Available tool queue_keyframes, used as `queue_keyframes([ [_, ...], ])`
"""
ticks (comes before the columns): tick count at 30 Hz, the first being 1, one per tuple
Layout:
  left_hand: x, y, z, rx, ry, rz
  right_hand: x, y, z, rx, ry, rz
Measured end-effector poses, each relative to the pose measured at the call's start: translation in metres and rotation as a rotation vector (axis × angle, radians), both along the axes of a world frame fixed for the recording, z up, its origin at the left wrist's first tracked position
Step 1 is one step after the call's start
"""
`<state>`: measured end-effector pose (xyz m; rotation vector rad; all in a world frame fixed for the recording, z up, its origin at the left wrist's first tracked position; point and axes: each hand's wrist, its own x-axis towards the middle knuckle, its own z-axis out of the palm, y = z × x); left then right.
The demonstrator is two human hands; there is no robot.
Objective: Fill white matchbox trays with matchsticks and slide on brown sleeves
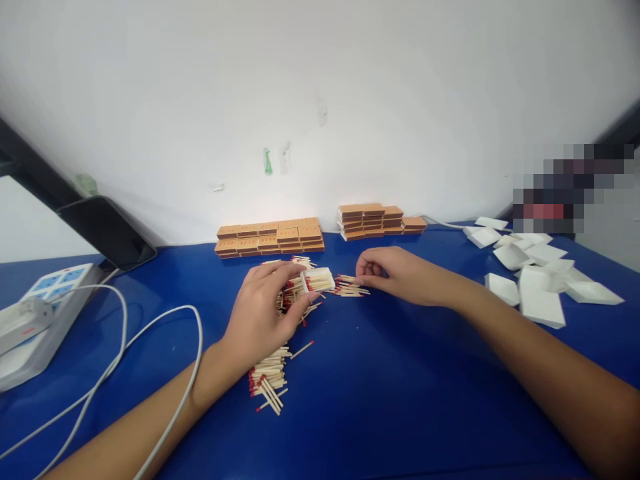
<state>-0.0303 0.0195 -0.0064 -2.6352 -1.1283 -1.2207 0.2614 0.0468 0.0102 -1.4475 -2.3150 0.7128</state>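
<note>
My left hand [267,297] is closed around a small white matchbox tray [331,283], thumb on the near side and fingers on the far side. Matches [316,281] with red heads lie inside the tray. Just right of it, my right hand [383,272] has its fingers pinched at the ends of a small bunch of matches [350,288] close to the table. More loose matches lie under and behind my left hand, partly hidden by it. A further pile of matches [270,373] spreads nearer to me, beside my left wrist.
Orange-brown matchboxes stand in a long row [270,239] and a taller stack [370,221] along the wall. White empty trays [543,303] are heaped at the right. At the left are a power strip [65,293], a dark phone-like device [110,230] and a looped white cable [200,333] crossing my left forearm.
</note>
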Motion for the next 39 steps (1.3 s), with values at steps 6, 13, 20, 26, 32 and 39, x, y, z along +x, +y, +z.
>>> queue_keyframes([
  [6,-0.001,-0.001,-0.001,-0.01,0.012,-0.014,0.002,0.001,0.001,0.005,0.009,0.023],
  [13,0.0,-0.001,0.0,0.008,0.002,-0.012,0.013,0.002,0.009,0.039,-0.114,-0.055],
  [20,0.001,-0.003,0.002,-0.025,0.016,-0.021,0.022,0.013,0.0,0.116,-0.259,-0.134],
  [26,0.001,-0.004,-0.001,-0.038,0.015,-0.015,0.006,0.009,-0.008,0.211,-0.225,-0.077],
  [32,0.001,-0.004,-0.001,-0.023,0.013,-0.037,-0.004,0.006,-0.012,0.135,-0.148,-0.077],
  [39,0.001,-0.005,-0.001,-0.024,0.02,-0.048,-0.003,0.004,-0.015,-0.025,-0.1,-0.106],
])
